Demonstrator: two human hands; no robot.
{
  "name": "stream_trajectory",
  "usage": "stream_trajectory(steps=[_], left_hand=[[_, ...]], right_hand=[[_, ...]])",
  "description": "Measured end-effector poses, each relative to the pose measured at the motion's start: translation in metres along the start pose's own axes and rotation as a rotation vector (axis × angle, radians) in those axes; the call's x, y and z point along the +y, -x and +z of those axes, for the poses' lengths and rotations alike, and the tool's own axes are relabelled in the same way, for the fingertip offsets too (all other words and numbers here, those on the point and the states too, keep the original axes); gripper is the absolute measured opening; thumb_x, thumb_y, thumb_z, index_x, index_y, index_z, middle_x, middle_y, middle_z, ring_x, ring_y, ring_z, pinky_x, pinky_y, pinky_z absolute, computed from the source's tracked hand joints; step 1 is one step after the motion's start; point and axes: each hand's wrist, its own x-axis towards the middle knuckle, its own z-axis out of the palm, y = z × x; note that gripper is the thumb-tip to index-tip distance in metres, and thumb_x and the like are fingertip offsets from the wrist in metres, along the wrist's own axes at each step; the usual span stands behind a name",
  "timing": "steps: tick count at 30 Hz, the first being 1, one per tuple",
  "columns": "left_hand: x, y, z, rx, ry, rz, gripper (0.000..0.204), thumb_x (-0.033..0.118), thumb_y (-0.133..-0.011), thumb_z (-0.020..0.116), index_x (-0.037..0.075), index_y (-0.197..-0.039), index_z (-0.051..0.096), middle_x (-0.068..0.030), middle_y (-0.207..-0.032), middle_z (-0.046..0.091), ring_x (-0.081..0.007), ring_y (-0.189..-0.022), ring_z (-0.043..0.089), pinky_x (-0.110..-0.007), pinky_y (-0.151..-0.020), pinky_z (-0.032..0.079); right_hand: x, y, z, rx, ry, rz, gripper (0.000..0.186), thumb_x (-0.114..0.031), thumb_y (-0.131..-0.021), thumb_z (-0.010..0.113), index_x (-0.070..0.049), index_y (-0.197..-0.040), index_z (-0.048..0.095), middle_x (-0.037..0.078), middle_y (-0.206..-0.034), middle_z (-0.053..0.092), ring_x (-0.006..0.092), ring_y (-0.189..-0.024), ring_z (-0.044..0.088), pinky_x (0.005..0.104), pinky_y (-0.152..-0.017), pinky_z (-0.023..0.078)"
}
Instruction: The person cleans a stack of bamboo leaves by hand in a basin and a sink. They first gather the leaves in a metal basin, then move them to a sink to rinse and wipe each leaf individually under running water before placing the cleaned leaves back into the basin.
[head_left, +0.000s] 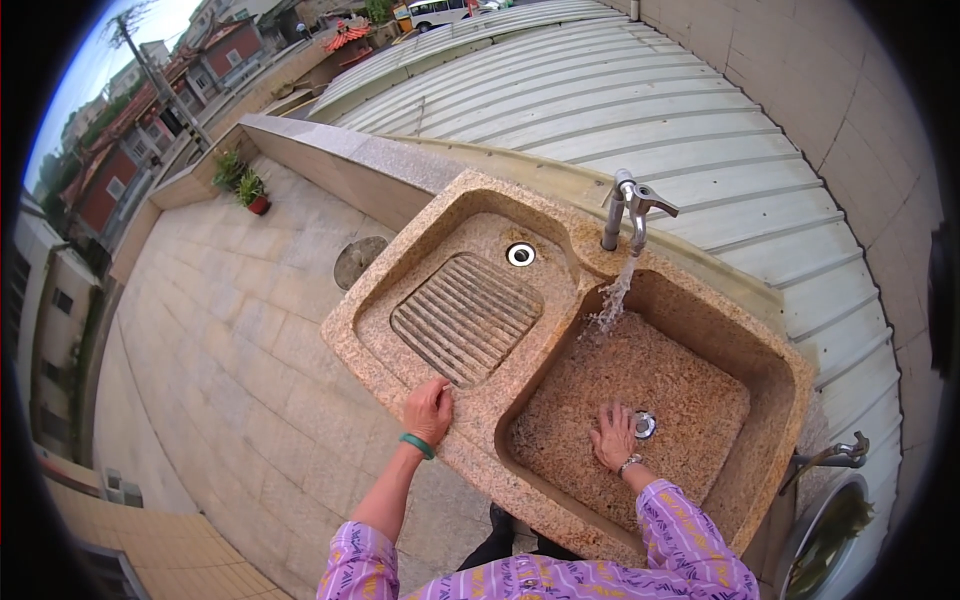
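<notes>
Tap (638, 215) running into basin (680, 370); washboard (468, 318), drain (646, 425) near hands (613, 440).

A speckled pinkish-brown granite sink (475, 445) with two basins lies under both hands. The left hand (428, 410) rests on its near rim, just beside the ribbed washboard (467, 315). The right hand (612, 438) lies spread on the deep basin's floor, a metal drain fitting (645, 425) just right of it; beyond, a metal tap (627, 207) rises, running water (616, 290).
</notes>
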Motion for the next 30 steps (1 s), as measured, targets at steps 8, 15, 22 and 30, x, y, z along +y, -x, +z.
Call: stream_trajectory(steps=[8, 15, 22, 30], left_hand=[[0.006, -0.019, 0.025, -0.016, 0.059, 0.038, 0.012, 0.002, -0.078, 0.053, 0.003, -0.089, 0.058, -0.0147, -0.078, 0.059, -0.0298, -0.07, 0.057, -0.035, -0.062, 0.045], [-0.004, 0.0, 0.01, -0.055, 0.051, -0.061, 0.013, 0.002, -0.08, 0.055, 0.003, -0.093, 0.058, -0.0065, -0.072, 0.055, -0.0149, -0.059, 0.051, -0.025, -0.055, 0.043], [-0.001, -0.009, 0.018, -0.098, 0.052, -0.015, 0.014, 0.008, -0.083, 0.055, 0.005, -0.096, 0.058, -0.0021, -0.071, 0.055, -0.0077, -0.058, 0.045, -0.022, -0.054, 0.04], [-0.001, -0.006, 0.017, -0.067, 0.182, -0.12, 0.016, 0.004, -0.084, 0.053, 0.002, -0.098, 0.058, -0.0025, -0.077, 0.057, -0.0074, -0.064, 0.048, -0.021, -0.058, 0.042]], right_hand=[[0.007, -0.098, 0.022, 0.077, 0.104, -0.31, 0.062, -0.038, -0.078, 0.051, -0.008, -0.129, 0.033, 0.01, -0.134, 0.03, 0.0282, -0.125, 0.024, 0.0492, -0.101, 0.016], [0.146, -0.099, -0.017, 0.142, 0.267, 0.428, 0.063, -0.046, -0.083, 0.041, -0.015, -0.134, 0.022, 0.012, -0.139, 0.02, 0.0369, -0.126, 0.017, 0.0619, -0.093, 0.017], [0.05, -0.023, 0.0, 0.028, 0.087, 0.211, 0.07, -0.045, -0.077, 0.05, -0.007, -0.131, 0.027, 0.019, -0.135, 0.023, 0.0376, -0.124, 0.02, 0.0602, -0.094, 0.015], [0.123, -0.13, 0.005, 0.184, 0.256, 0.247, 0.063, -0.053, -0.082, 0.039, -0.023, -0.135, 0.022, 0.011, -0.14, 0.019, 0.0346, -0.127, 0.016, 0.062, -0.094, 0.013]])
